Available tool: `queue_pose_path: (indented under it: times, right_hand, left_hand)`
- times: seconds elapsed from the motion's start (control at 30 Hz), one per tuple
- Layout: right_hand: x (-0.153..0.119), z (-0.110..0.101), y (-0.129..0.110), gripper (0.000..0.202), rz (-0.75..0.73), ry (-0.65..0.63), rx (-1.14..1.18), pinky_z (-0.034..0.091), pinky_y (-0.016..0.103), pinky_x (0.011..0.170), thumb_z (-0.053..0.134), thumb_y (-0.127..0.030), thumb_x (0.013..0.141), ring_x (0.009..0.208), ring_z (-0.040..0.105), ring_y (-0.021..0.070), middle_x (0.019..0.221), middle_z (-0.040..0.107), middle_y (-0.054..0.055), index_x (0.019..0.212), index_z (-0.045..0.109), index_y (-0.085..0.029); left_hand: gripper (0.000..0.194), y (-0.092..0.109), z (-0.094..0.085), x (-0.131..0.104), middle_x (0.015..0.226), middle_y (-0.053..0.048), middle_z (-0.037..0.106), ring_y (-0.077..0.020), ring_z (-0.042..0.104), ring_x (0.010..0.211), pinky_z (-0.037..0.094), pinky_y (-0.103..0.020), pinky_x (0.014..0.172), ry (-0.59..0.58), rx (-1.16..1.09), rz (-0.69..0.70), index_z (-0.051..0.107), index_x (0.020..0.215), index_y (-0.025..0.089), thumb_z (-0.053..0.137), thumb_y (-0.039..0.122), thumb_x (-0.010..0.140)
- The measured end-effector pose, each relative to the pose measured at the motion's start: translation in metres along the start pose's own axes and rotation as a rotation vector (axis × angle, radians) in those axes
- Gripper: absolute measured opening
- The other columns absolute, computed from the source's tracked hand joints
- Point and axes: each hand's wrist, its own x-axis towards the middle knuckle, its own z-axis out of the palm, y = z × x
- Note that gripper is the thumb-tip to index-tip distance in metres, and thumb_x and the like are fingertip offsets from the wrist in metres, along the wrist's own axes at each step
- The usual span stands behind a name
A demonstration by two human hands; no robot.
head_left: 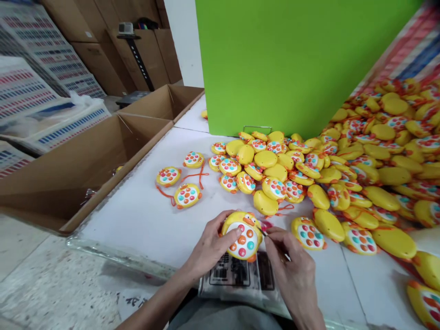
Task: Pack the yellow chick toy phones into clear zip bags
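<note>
My left hand [215, 243] grips a yellow duck-shaped toy [243, 236] with coloured round buttons, its thumb lying on the white button face. At the toy's upper right edge, my right hand [292, 261] pinches a thin dark tool [262, 232], its tip touching the toy near the duck's eye. Three similar toys with orange cords, one of them a yellow toy [187, 195], lie to the left on the white table [137, 220]. Beneath the hands is a clear plastic bag [230, 277] with black print.
A large pile of yellow toys [381, 172] spreads over the table's right side. Behind it stands a green panel [275, 64]. Open cardboard boxes [85, 174] adjoin the table's left edge, with striped crates [68, 123] beyond.
</note>
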Motion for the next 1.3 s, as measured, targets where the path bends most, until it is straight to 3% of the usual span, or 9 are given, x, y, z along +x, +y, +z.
queue_pose_path:
  times: [0.17,0.33,0.4,0.73,0.93,1.17,1.3]
  right_hand:
    - [0.002,0.005,-0.004,0.010,0.029,0.012,0.014,0.053,0.020,0.058,0.053,-0.029,0.085,0.067,0.067,0.0119,0.103,0.068,0.007,0.083,0.059,-0.021]
    - [0.002,0.010,-0.003,0.013,0.084,-0.036,0.070,0.055,0.027,0.072,0.052,-0.029,0.085,0.096,0.065,0.0200,0.105,0.068,0.010,0.079,0.059,-0.020]
    - [0.002,0.012,-0.003,0.013,0.089,-0.051,0.063,0.055,0.028,0.072,0.052,-0.030,0.084,0.098,0.065,0.0212,0.101,0.070,0.010,0.080,0.060,-0.020]
    - [0.004,0.012,-0.007,0.015,-0.004,-0.051,-0.058,0.055,0.024,0.063,0.050,-0.029,0.086,0.078,0.069,0.0174,0.096,0.072,0.009,0.082,0.061,-0.018]
    - [0.005,0.013,-0.008,0.015,-0.033,-0.060,-0.072,0.050,0.021,0.053,0.051,-0.029,0.086,0.055,0.063,0.0099,0.103,0.069,0.009,0.078,0.058,-0.018]
    - [0.004,0.017,-0.006,0.012,-0.022,-0.056,0.009,0.053,0.023,0.057,0.051,-0.026,0.086,0.068,0.068,0.0140,0.108,0.068,0.009,0.077,0.056,-0.020]
    - [0.005,0.016,-0.007,0.012,-0.061,-0.036,-0.012,0.052,0.021,0.055,0.052,-0.027,0.086,0.062,0.066,0.0116,0.104,0.069,0.007,0.077,0.056,-0.021]
  left_hand:
    - [0.040,0.002,0.000,-0.001,0.106,-0.006,0.063,-0.0200,0.059,0.090,0.048,-0.028,0.079,0.014,0.020,0.015,0.054,0.115,0.017,0.060,0.036,0.080]
    - [0.040,0.001,0.000,-0.001,0.104,-0.006,0.064,-0.0206,0.058,0.091,0.048,-0.028,0.080,0.032,0.022,0.019,0.054,0.114,0.017,0.060,0.037,0.080]
    - [0.041,0.000,0.000,-0.001,0.105,-0.007,0.063,-0.0214,0.059,0.092,0.048,-0.029,0.081,0.034,0.023,0.014,0.054,0.114,0.017,0.061,0.037,0.079]
    - [0.043,-0.002,-0.001,-0.002,0.109,-0.009,0.062,-0.0223,0.058,0.094,0.048,-0.030,0.082,0.060,0.023,-0.009,0.053,0.117,0.016,0.060,0.036,0.079]
    - [0.046,-0.002,-0.002,-0.001,0.109,-0.008,0.063,-0.0226,0.058,0.094,0.049,-0.029,0.080,0.065,-0.023,-0.001,0.053,0.118,0.016,0.063,0.036,0.078]
    - [0.048,-0.001,-0.008,-0.001,0.110,-0.009,0.062,-0.0236,0.057,0.096,0.049,-0.029,0.079,0.062,-0.042,0.004,0.052,0.120,0.015,0.063,0.035,0.077]
    - [0.049,-0.002,-0.009,-0.003,0.114,-0.009,0.061,-0.0242,0.057,0.099,0.048,-0.030,0.083,0.057,-0.035,0.009,0.051,0.122,0.016,0.062,0.036,0.078]
